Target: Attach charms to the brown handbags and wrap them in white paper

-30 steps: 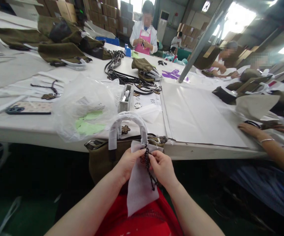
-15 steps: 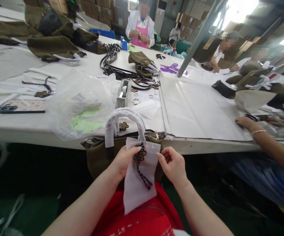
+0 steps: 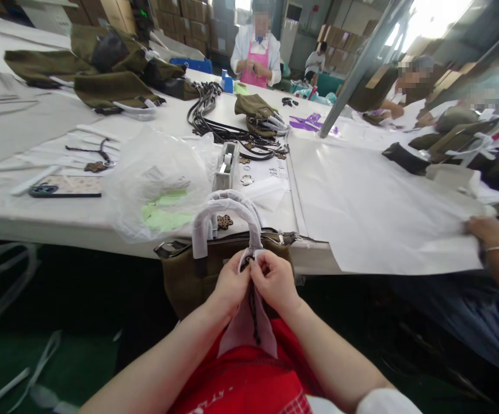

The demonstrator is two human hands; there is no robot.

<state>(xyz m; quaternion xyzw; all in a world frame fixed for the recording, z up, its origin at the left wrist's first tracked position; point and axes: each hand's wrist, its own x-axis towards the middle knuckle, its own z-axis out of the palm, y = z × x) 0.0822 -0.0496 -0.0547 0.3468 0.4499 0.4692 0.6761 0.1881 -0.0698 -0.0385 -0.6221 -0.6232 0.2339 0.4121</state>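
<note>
An olive bag leans at the table edge in front of me, its handle in white wrapping. A thin white paper sheet hangs below that handle. My left hand pinches the sheet's upper left part, and my right hand pinches its upper right part, fingertips nearly meeting. Between them the paper folds around the top of a dark braided cord, whose end dangles over the sheet. The fingers and paper hide the cord's leopard-print charm.
On the table are a tape dispenser, a clear plastic bag with green slips, a phone, a loose leopard-print charm and black straps. A metal pole rises behind. At right, a co-worker's hand touches a white sheet.
My right hand has moved left and taken hold of the paper, which is now folded inward over the charm. At right, the co-worker's white sheet has shifted over the table's front edge.
</note>
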